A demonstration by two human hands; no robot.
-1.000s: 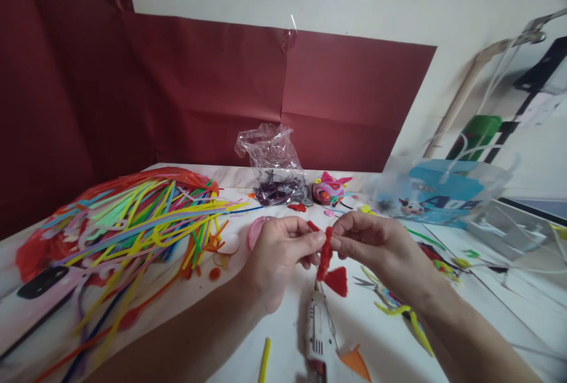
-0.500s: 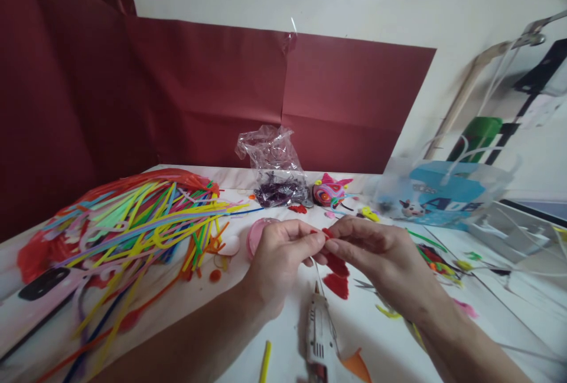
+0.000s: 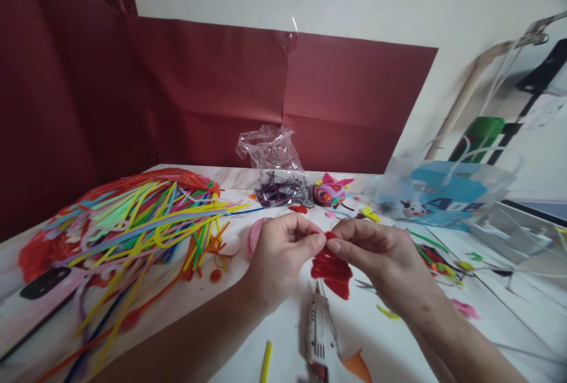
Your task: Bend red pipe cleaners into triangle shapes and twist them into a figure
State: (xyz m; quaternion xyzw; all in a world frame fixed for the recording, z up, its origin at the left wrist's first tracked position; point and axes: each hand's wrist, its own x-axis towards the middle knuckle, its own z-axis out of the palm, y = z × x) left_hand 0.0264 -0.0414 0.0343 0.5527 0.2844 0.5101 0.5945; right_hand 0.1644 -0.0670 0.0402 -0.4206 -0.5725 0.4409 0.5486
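In the head view my left hand [image 3: 283, 259] and my right hand [image 3: 383, 262] meet above the middle of the table. Between them, each pinches the upper edge of a fuzzy red pipe-cleaner piece [image 3: 330, 265] with thumb and forefinger. Its rows of red hang below the fingertips; whether the lowest part is a separate piece on the table, I cannot tell. Just beneath it a white hot glue gun [image 3: 319, 333] lies with its nozzle pointing away from me. A pink round container [image 3: 256, 235] is partly hidden behind my left hand.
Colourful pipe cleaners [image 3: 163, 217] heap at the left beside a pink phone [image 3: 39, 300]. Farther back are a clear plastic bag [image 3: 274, 164], a pink pipe-cleaner figure [image 3: 329, 191] and a small red piece [image 3: 298, 209]. Scissors [image 3: 365, 285] lie by my right hand; a blue-and-white bag [image 3: 447, 197] stands at the right.
The red piece has turned between my fingers, so its broad ribbed face now shows. A thin pale strand that hung below my left fingers no longer shows. Both hands stay nearly in place.
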